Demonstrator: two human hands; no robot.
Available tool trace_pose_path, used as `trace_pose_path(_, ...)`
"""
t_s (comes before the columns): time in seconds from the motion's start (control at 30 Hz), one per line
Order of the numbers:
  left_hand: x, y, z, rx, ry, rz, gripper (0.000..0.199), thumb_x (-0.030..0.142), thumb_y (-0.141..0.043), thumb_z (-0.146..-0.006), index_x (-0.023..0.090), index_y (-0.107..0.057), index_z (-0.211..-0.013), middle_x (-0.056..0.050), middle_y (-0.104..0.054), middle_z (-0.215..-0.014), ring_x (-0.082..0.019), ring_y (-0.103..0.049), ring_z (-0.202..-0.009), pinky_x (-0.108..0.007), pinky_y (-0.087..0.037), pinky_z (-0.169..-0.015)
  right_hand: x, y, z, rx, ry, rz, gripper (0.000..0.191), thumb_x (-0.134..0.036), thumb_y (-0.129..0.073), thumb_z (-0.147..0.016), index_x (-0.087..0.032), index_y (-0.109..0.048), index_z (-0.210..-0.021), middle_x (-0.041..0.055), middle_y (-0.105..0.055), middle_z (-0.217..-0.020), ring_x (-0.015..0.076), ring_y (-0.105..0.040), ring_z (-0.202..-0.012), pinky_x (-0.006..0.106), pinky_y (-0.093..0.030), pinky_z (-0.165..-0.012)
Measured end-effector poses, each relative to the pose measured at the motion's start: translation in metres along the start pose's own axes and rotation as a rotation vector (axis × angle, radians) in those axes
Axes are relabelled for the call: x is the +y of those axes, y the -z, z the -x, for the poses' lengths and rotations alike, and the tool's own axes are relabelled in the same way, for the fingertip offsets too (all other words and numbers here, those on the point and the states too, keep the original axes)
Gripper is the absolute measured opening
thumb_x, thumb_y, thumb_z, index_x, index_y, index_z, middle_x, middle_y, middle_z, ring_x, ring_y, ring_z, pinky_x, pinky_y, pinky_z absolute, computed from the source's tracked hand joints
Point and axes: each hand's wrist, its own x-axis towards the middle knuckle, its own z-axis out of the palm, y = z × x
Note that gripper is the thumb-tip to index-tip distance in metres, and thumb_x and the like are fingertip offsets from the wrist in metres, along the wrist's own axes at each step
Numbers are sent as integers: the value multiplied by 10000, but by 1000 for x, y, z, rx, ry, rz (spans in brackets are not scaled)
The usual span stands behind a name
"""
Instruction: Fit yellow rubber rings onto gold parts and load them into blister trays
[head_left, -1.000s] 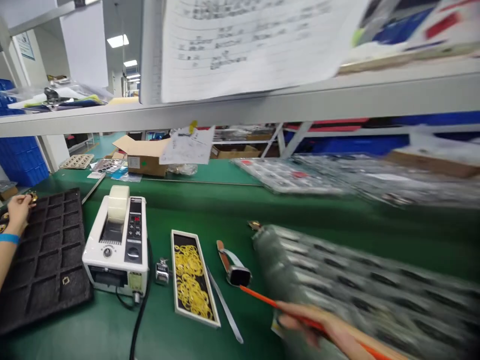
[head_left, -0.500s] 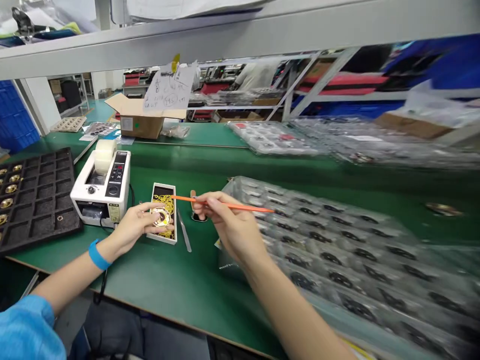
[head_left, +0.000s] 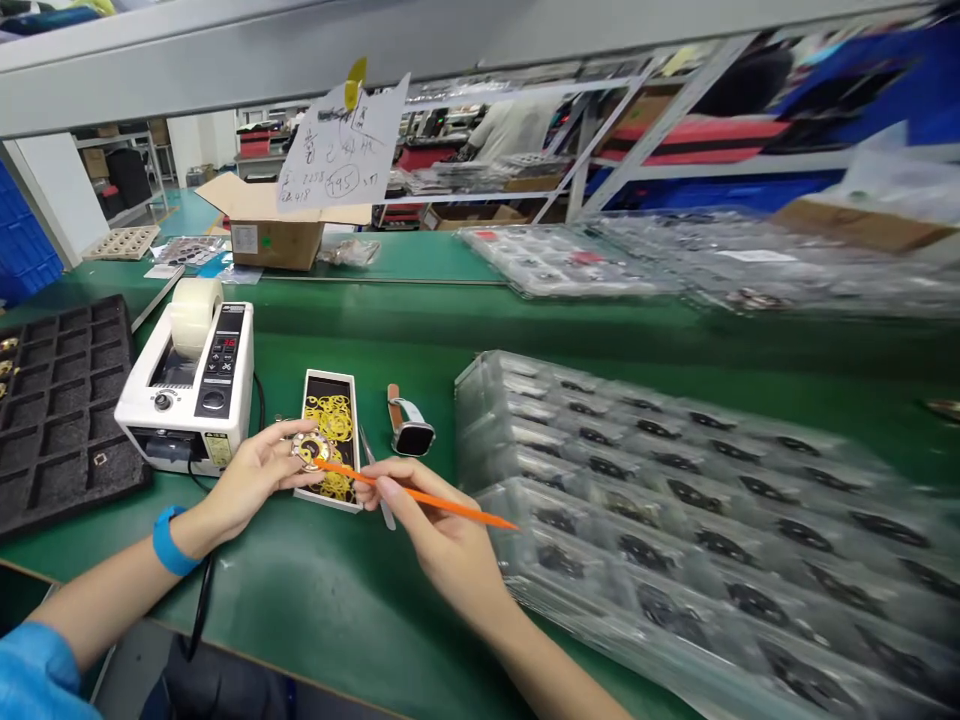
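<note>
Head view: the left hand (head_left: 253, 475) pinches a round part (head_left: 306, 450) by its rim over the left edge of the box (head_left: 330, 387), seemingly to bare its face for the stick (head_left: 431, 499) pinched in the right hand (head_left: 446, 540).

On my screen I count one left hand (head_left: 251, 475), one right hand (head_left: 446, 545), one orange stick (head_left: 442, 502), one held round part (head_left: 309, 450), one watch (head_left: 413, 438), one tape dispenser (head_left: 187, 385), and uncountable yellow rings (head_left: 330, 418).

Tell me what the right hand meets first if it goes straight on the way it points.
Probably the disc in the left hand; the stick in the right hand points at it, though depth leaves contact unclear.
</note>
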Motion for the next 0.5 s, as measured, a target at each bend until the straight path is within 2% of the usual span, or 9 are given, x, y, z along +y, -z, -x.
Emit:
trace_pose_path(0.07,0,-1,2,0,2,8,385,223,-685,-758,199,-619,-1137,-58,-694,-1066,-212,-639,-1032,-389,-495,-968,-1,-1,1,-6,102,80,162,-293,-502,-908,-224,-642,-865,27,-666,-720,157,-647,-645,276,-555,-593)
trace_pose_path(0.13,1,-2,3,4,4,14,396,235,-675,-773,200,-603,-1161,-64,-696,-1065,-224,-642,-1038,-390,-493,-961,-2,-1,1,-44,268,170,156,-190,-480,-912,-217,-634,-908,33,-684,-766,149,-662,-690,261,-558,-617)
trace_pose_path(0.3,2,-2,4,-7,27,31,385,241,-668,-781,195,-601,-1157,-77,-703,-1053,-234,-677,-974,-360,-510,-906,-4,5,-1,-253,703,392,240,-41,-464,-883,-161,-601,-1039,86,-703,-890,152,-667,-849,268,-564,-734)
trace_pose_path(0.4,2,-2,4,-10,39,44,370,218,-667,-776,196,-608,-1140,-70,-712,-1027,-227,-686,-956,-348,-518,-893,-2,8,-2,-285,829,537,214,-39,-480,-880,-133,-605,-1026,108,-713,-900,175,-668,-877,287,-571,-739)
trace_pose_path(0.5,2,-2,3,-10,45,62,350,201,-664,-779,195,-611,-1124,-66,-716,-1009,-227,-691,-942,-360,-516,-902,-3,9,-1,-294,876,566,186,-66,-513,-874,-130,-613,-1017,106,-724,-892,191,-677,-858,304,-581,-732)
